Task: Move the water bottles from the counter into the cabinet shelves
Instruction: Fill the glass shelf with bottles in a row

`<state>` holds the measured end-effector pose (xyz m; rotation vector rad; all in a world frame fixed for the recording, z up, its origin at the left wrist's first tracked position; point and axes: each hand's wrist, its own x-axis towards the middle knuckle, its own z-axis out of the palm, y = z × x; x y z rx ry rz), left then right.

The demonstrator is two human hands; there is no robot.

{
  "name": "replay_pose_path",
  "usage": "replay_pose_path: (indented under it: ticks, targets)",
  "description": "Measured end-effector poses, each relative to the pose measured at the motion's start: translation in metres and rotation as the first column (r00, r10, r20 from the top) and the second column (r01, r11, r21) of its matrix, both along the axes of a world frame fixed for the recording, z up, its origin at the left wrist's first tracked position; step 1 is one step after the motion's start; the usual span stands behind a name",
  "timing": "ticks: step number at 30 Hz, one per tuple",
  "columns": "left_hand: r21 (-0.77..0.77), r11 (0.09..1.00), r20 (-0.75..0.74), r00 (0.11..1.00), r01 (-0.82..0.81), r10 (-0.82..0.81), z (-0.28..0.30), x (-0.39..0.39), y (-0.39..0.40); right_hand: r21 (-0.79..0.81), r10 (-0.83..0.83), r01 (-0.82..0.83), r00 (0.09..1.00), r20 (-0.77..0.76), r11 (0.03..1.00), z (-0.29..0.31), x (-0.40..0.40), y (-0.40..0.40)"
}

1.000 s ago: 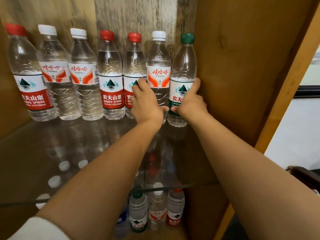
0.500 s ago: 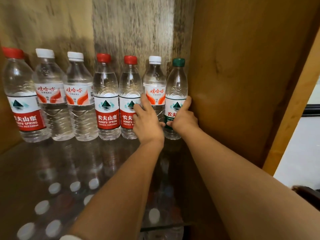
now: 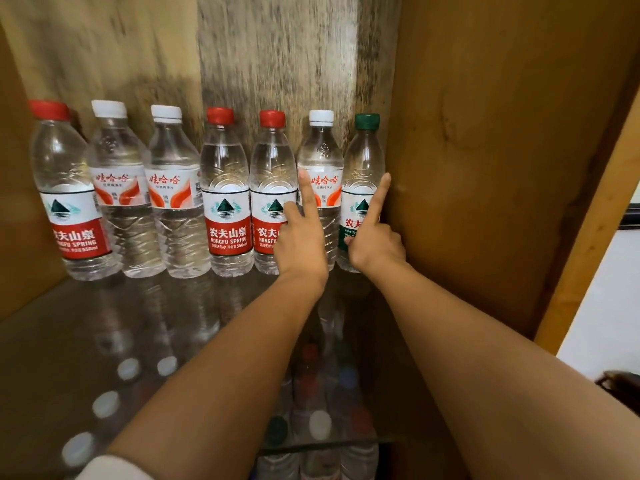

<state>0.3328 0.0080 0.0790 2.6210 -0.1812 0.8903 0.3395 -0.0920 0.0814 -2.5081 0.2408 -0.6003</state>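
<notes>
Along the back edge of the glass shelf (image 3: 69, 341), seven water bottles (image 3: 227, 192) stand upright in a row. Left hand (image 3: 301, 237) and right hand (image 3: 375, 242) touch the rightmost two, index fingers extended, gripping nothing. Placement here looks finished.

seven upright bottles (image 3: 227, 192), two hands (image 3: 302, 244)
</notes>
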Motion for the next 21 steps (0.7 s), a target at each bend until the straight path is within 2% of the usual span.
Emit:
replay_pose_path:
  ticks: [6,9,12,14,17,21]
  targets:
    - [0.02,1.0,-0.048,0.999,-0.014,0.015,0.005,0.003,-0.005,-0.006,-0.012,0.012,0.999,-0.034,1.0,0.004,-0.001,0.002]
    - [0.131,0.991,-0.066,0.997,-0.031,0.04,0.011,0.002,-0.001,-0.063,-0.08,0.077,0.995,-0.052,0.995,0.007,-0.002,0.004]
    - [0.261,0.965,0.037,0.999,-0.037,0.029,0.013,-0.001,0.025,-0.082,-0.122,0.117,0.991,-0.049,0.99,0.008,-0.009,0.007]
    - [0.26,0.964,0.095,0.995,-0.057,0.034,0.015,-0.002,0.047,-0.056,-0.129,0.128,0.992,-0.003,0.99,0.008,-0.014,0.012]
    - [0.26,0.962,0.074,0.995,-0.087,0.07,0.021,0.0,0.067,-0.037,-0.103,0.106,0.992,0.07,0.994,0.011,-0.015,0.027]
    - [0.217,0.975,0.044,0.999,-0.04,0.031,0.019,0.003,0.068,0.035,-0.127,0.127,0.992,0.017,0.991,0.013,-0.011,0.042]
